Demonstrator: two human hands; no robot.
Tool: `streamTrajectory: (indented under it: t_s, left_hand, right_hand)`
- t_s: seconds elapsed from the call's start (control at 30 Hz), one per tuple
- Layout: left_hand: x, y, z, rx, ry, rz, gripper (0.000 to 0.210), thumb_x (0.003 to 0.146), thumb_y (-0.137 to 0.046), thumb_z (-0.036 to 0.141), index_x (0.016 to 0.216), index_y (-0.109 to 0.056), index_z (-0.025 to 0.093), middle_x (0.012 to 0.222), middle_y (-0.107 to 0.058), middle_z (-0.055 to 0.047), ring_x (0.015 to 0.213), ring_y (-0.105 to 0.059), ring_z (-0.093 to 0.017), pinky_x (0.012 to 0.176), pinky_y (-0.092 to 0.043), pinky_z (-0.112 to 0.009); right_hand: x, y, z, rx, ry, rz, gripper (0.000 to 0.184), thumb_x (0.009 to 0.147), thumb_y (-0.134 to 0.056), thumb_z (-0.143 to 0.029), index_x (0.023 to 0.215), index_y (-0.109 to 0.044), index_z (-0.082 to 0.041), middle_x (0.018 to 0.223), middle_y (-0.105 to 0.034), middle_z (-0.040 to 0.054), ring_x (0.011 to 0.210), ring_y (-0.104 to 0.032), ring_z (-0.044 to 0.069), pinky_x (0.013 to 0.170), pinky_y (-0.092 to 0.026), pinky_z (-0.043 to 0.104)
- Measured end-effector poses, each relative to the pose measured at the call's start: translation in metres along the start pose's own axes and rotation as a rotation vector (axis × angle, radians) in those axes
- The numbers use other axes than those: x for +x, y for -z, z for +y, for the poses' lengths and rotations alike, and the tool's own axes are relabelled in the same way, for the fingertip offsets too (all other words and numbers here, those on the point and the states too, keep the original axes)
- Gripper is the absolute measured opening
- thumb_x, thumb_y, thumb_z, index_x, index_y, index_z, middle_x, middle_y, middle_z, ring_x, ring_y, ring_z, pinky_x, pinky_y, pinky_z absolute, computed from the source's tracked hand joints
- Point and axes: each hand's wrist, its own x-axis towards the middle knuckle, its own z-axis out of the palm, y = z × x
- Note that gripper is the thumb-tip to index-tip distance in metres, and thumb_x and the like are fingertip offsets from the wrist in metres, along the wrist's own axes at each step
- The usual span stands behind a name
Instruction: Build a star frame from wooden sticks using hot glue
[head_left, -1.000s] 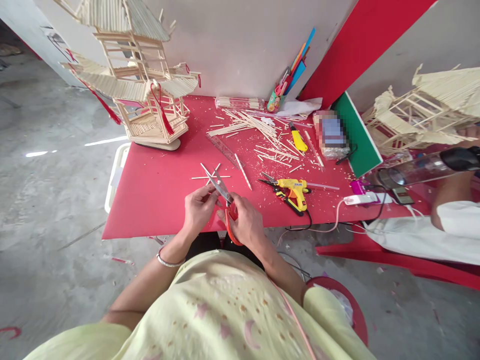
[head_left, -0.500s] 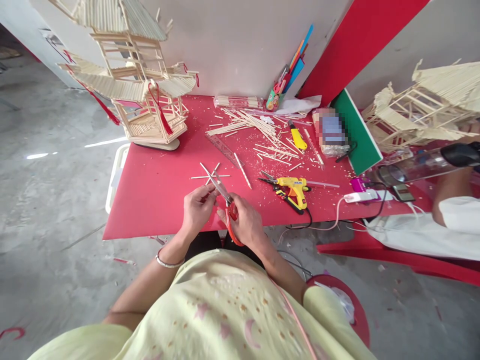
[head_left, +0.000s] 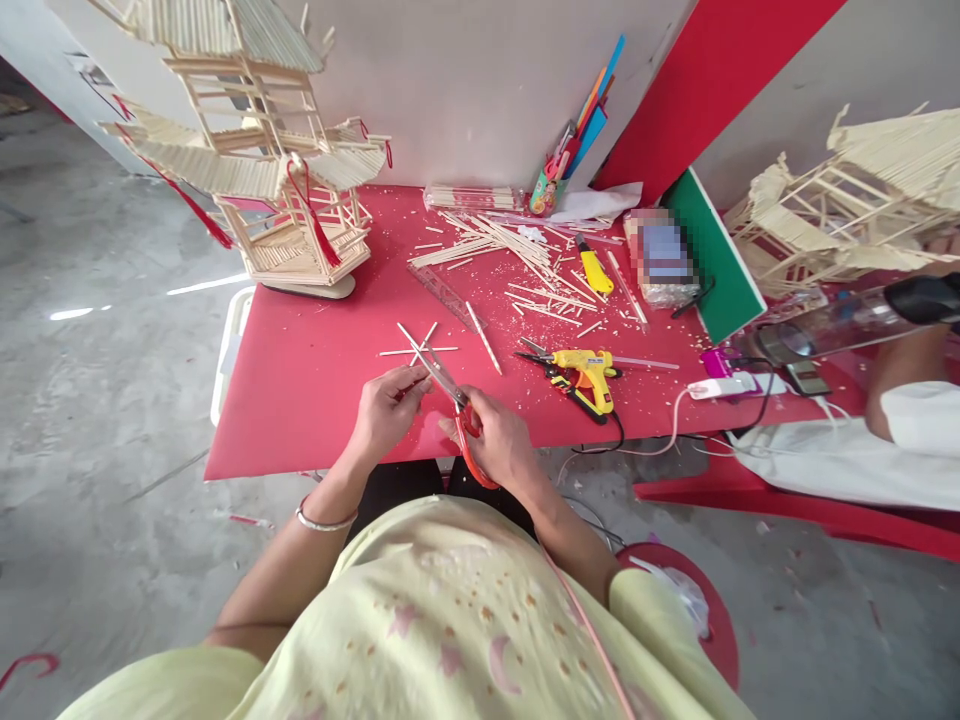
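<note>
My right hand (head_left: 496, 436) is wrapped round the orange-red handles of a pair of scissors (head_left: 474, 462), whose metal blades point away to the upper left. Just left of the blades, my left hand (head_left: 388, 412) is closed in a pinch; whatever lies between its fingertips is too small to make out. Beyond the scissors, several thin wooden sticks (head_left: 396, 352) lie crossed on the red table (head_left: 292, 400). A pencil-like striped stick (head_left: 484, 338) rests to the right of them, near a clear ruler (head_left: 442, 290).
A stick-built pagoda (head_left: 300, 250) stands at the back left. Loose sticks (head_left: 517, 245), a yellow cutter (head_left: 595, 270) and a yellow glue gun (head_left: 589, 375) lie to the right. A green board (head_left: 724, 260) stands before another person's arm (head_left: 900, 380) and a second stick model (head_left: 840, 210).
My left hand has shifted slightly left, away from the scissor blades. My right hand has moved a little to the right with the scissors. The crossed sticks stay on the table.
</note>
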Motion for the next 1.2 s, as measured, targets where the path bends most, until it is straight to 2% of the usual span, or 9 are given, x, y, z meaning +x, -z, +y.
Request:
streamTrajectory:
  t_s: [0.17,0.37,0.5,0.8,0.97,1.2]
  left_hand:
    - [0.002,0.002,-0.002,0.017,0.003,-0.048,0.023,0.094,-0.064,0.034,0.101,-0.081,0.020,0.076,-0.071,-0.002,0.054,-0.060,-0.011,0.055,-0.047,-0.022]
    - [0.004,0.001,0.002,-0.008,0.045,-0.093,0.021,0.092,-0.064,0.034,0.093,-0.079,0.018,0.074,-0.073,-0.002,0.050,-0.059,-0.010,0.053,-0.047,-0.021]
    - [0.006,-0.002,0.007,-0.060,0.091,-0.130,0.023,0.090,-0.067,0.038,0.086,-0.078,0.018,0.071,-0.073,-0.003,0.050,-0.059,-0.010,0.052,-0.049,-0.020]
    - [0.013,-0.011,0.018,-0.084,0.113,-0.238,0.027,0.088,-0.071,0.043,0.086,-0.079,0.018,0.065,-0.071,-0.003,0.049,-0.059,-0.011,0.052,-0.050,-0.022]
    - [0.011,-0.016,0.017,-0.128,0.152,-0.253,0.030,0.087,-0.073,0.045,0.092,-0.082,0.017,0.067,-0.073,-0.003,0.048,-0.060,-0.012,0.052,-0.052,-0.022]
    - [0.013,-0.016,0.012,-0.226,0.204,-0.225,0.038,0.084,-0.078,0.048,0.106,-0.083,0.016,0.075,-0.078,-0.006,0.046,-0.061,-0.011,0.046,-0.050,-0.023]
  right_hand:
    - [-0.001,0.001,0.003,0.012,-0.026,-0.027,0.047,0.102,-0.062,-0.052,0.139,-0.063,-0.023,0.102,-0.077,0.0059,0.085,-0.071,0.020,0.071,-0.045,0.025]
    - [-0.004,0.002,0.009,-0.022,-0.027,-0.032,0.048,0.102,-0.060,-0.055,0.138,-0.065,-0.023,0.094,-0.077,0.0049,0.079,-0.071,0.021,0.068,-0.042,0.026]
    - [-0.007,0.006,0.014,-0.044,-0.043,-0.032,0.048,0.101,-0.061,-0.056,0.137,-0.066,-0.024,0.091,-0.077,0.0048,0.077,-0.071,0.021,0.066,-0.040,0.026]
    - [-0.017,0.014,0.026,-0.035,-0.082,-0.011,0.047,0.101,-0.059,-0.059,0.132,-0.069,-0.025,0.084,-0.077,0.0037,0.077,-0.072,0.022,0.066,-0.040,0.026]
    - [-0.023,0.013,0.027,-0.023,-0.091,-0.003,0.045,0.101,-0.058,-0.060,0.128,-0.072,-0.026,0.086,-0.079,0.0048,0.079,-0.074,0.023,0.066,-0.042,0.026]
    - [-0.023,0.018,0.033,0.046,-0.180,0.106,0.052,0.101,-0.054,-0.064,0.127,-0.073,-0.024,0.074,-0.075,0.0028,0.063,-0.066,0.019,0.065,-0.045,0.026]
